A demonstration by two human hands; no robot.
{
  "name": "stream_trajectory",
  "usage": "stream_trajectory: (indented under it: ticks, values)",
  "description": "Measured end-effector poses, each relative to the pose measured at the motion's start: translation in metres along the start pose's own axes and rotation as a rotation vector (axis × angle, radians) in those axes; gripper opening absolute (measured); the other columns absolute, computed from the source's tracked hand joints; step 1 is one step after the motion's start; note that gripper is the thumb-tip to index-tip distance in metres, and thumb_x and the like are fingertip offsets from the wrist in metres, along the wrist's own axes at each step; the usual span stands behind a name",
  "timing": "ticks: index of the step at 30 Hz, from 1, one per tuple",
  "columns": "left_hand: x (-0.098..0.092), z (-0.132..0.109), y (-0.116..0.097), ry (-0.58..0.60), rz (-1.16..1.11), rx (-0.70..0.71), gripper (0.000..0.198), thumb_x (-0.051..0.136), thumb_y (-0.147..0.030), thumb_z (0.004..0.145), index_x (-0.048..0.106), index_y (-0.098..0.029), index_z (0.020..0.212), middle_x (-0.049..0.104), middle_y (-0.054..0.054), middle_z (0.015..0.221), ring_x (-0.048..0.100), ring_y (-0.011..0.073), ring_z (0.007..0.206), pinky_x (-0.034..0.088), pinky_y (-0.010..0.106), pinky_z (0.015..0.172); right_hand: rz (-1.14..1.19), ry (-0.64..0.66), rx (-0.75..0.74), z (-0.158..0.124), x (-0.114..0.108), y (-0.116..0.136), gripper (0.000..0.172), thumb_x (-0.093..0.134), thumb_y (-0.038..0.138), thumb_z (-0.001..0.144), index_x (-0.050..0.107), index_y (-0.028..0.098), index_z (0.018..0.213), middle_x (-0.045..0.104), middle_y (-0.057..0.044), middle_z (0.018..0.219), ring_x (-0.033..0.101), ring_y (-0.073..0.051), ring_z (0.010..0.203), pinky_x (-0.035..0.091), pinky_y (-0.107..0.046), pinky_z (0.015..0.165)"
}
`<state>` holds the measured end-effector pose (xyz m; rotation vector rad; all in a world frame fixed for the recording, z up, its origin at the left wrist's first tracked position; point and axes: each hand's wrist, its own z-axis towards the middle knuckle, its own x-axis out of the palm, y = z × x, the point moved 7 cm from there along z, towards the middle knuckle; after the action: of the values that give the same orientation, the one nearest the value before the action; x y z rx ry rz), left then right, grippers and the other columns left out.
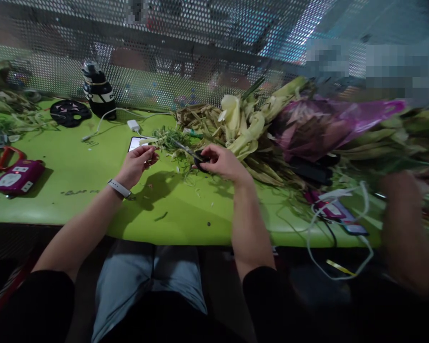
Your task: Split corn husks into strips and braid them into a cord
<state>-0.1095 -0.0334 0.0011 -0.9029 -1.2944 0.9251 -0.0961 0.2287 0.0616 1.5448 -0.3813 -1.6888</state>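
Observation:
My right hand (221, 162) is closed around the dark handles of a pair of scissors (188, 148). The blades point up and left, toward a small heap of shredded green strips (168, 138). My left hand (139, 163), with a pale band at its wrist, is pinched shut left of the scissors; whatever lies between its fingertips is too small to make out. Just behind that hand lies a phone (137, 143) with a lit screen, partly covered. Dried corn husks (243, 128) are piled behind and right of my right hand.
On the left stand a purple box (17, 177), orange-handled scissors (10, 157), a black mask (70, 113) and a dark bottle (98, 90). A pink plastic bag (307, 124) rests on the husks. Another person's arm (403, 219) reaches in at right, beside a looped white cable (309, 243).

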Motion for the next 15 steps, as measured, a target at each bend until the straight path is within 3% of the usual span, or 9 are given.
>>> stream_trajectory:
  ticks: [9,15]
  values:
    - [0.006,-0.003,-0.008,-0.020,0.135,0.118,0.039,0.092,-0.043,0.063,0.074,-0.015,0.082,0.071,0.002,0.076,0.065,0.0097,0.066,0.056,0.024,0.068,-0.249,0.016,-0.058,0.000,0.016,0.017,0.030,0.076,0.038,0.075,0.066,0.021,0.097,0.074,-0.005,0.096,0.062,-0.018,0.077,0.042,-0.030,0.072]
    - [0.004,0.000,-0.010,-0.039,0.238,0.196,0.034,0.088,-0.043,0.070,0.072,-0.015,0.081,0.074,0.005,0.080,0.067,0.0116,0.068,0.057,0.025,0.067,-0.284,0.012,-0.050,0.001,0.015,0.018,0.030,0.076,0.038,0.076,0.066,0.021,0.099,0.074,-0.005,0.097,0.065,-0.020,0.081,0.043,-0.031,0.073]
